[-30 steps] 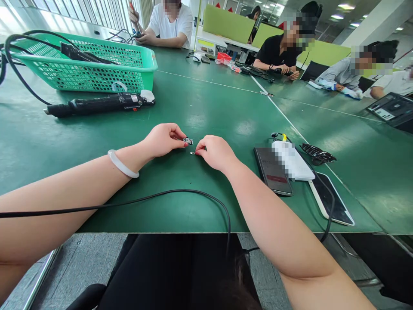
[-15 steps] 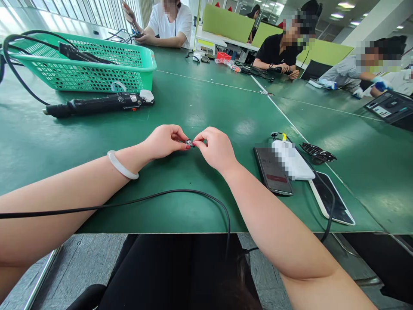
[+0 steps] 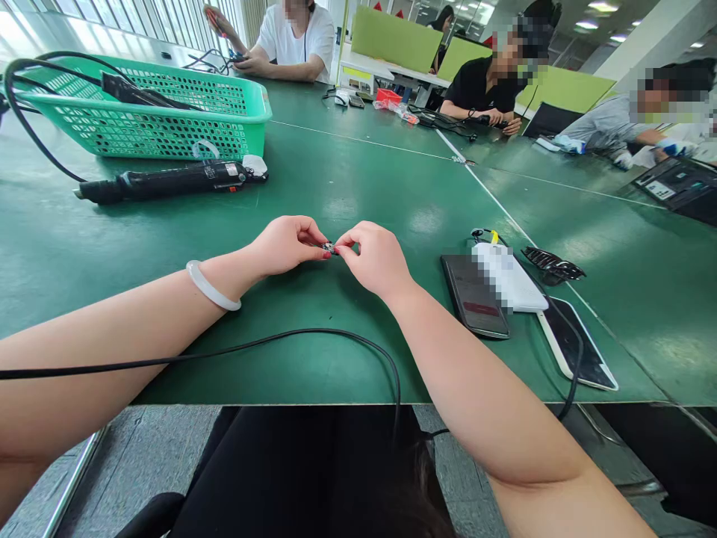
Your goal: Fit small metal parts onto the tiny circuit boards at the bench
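Observation:
Between my two hands is a small dark part with light, metallic-looking marks (image 3: 328, 247), too small for me to make out its kind. My left hand (image 3: 288, 245), with a white bangle (image 3: 211, 287) on its wrist, pinches the part from the left between thumb and fingers. From the right, my right hand (image 3: 374, 254) pinches the part's other side with thumb and forefinger. Both hands are low over the green table (image 3: 314, 299). Fingertips cover much of the part.
A black electric screwdriver (image 3: 168, 181) lies before a green basket (image 3: 168, 123) holding cables. At right are a dark phone (image 3: 473, 295), a white box (image 3: 512, 276), a white-edged phone (image 3: 579, 344) and a black clip (image 3: 552, 265). A black cable (image 3: 314, 331) crosses in front. Several people sit beyond.
My hands and the small part stay almost still. Across the table, the person in white has shifted a raised hand slightly, and the person in grey at right has moved a little.

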